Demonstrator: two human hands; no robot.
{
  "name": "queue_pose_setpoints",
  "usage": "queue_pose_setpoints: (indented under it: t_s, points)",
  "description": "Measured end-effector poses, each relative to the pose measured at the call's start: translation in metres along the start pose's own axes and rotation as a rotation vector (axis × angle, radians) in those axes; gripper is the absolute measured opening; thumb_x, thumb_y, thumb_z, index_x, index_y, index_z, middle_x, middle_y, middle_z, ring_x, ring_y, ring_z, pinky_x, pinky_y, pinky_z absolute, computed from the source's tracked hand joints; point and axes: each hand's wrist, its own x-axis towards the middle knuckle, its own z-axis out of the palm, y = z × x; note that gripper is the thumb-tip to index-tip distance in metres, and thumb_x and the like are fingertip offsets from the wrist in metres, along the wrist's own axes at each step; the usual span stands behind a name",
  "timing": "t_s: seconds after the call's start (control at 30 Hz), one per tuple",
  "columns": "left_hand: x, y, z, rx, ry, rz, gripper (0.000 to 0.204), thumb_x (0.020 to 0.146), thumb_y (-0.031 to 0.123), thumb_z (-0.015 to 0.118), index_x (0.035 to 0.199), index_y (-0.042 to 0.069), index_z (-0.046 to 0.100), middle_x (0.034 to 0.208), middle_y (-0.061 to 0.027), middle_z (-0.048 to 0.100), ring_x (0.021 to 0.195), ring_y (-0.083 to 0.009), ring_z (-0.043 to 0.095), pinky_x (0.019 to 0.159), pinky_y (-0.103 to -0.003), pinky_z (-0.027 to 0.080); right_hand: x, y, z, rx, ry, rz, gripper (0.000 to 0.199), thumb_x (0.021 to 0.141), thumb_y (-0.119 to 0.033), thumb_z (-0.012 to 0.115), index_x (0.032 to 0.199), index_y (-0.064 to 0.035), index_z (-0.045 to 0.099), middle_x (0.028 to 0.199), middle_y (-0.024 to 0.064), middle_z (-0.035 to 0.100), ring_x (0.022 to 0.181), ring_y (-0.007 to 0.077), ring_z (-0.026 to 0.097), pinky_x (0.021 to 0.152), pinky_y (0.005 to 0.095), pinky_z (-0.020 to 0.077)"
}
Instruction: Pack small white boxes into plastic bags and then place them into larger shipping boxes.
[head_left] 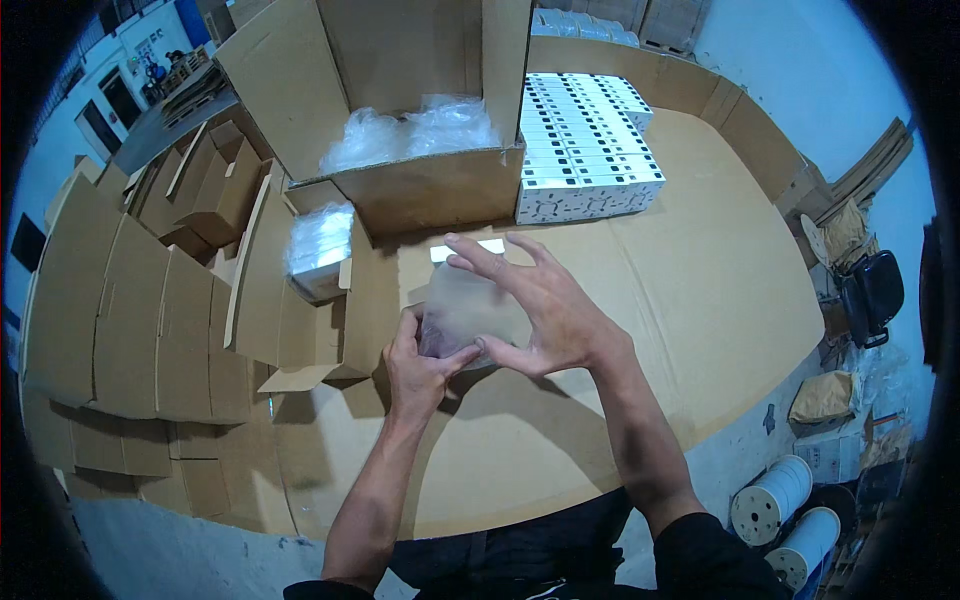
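A frosted, translucent plastic bag (465, 310) stands out over the middle of the cardboard-topped table. My left hand (412, 365) grips its lower left side, the thumb across the front. My right hand (555, 310) arches over the bag's right side with fingers spread apart; its thumb reaches the bag near my left thumb. What the bag contains cannot be made out. Just behind it shows part of a small white flat piece (490, 246). Left of my hands, an open narrow carton (365, 310) holds several plastic-wrapped packs (320, 245).
A large open carton (440, 190) with clear plastic bags (410, 135) stands at the back. Beside it are stacked white boxes (590, 180). Empty cartons (130, 310) line the left. A cardboard rim (765, 140) edges the table; white spools (775, 495) lie on the floor at right.
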Motion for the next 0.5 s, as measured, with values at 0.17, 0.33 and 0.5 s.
queue_pose_setpoints:
  t_s: [0.17,0.33,0.5]
  points:
    - [0.001,0.001,0.001,0.052,0.043,0.079,0.068,0.065,0.023,0.098,0.117,0.002,0.058,0.107,-0.0118,0.072,0.097,-0.0187,0.071,0.085,-0.034,0.058,-0.007,0.027,0.0,0.245,0.369,-0.021,0.075,0.085,-0.018,0.062,0.157,-0.0135,0.038,0.134,0.016,0.066,0.123,0.0272,0.062,0.115,0.0438,0.0359]
    - [0.005,0.0,-0.002,0.161,0.057,0.15,0.072,0.063,0.026,0.099,0.118,0.003,0.058,0.108,-0.0127,0.072,0.097,-0.0208,0.071,0.087,-0.035,0.058,-0.021,0.081,0.017,0.622,0.508,0.229,0.063,0.092,-0.005,0.054,0.154,-0.0096,0.043,0.136,0.011,0.065,0.125,0.0178,0.058,0.1,0.0328,0.0469]
    - [0.005,-0.005,-0.004,0.101,0.093,0.119,0.073,0.063,0.027,0.099,0.119,0.004,0.057,0.107,-0.0124,0.072,0.098,-0.0208,0.07,0.087,-0.036,0.057,-0.015,0.084,0.043,0.554,0.345,0.295,0.067,0.09,0.009,0.06,0.152,-0.0106,0.046,0.137,0.008,0.062,0.118,0.015,0.059,0.092,0.0293,0.0509]
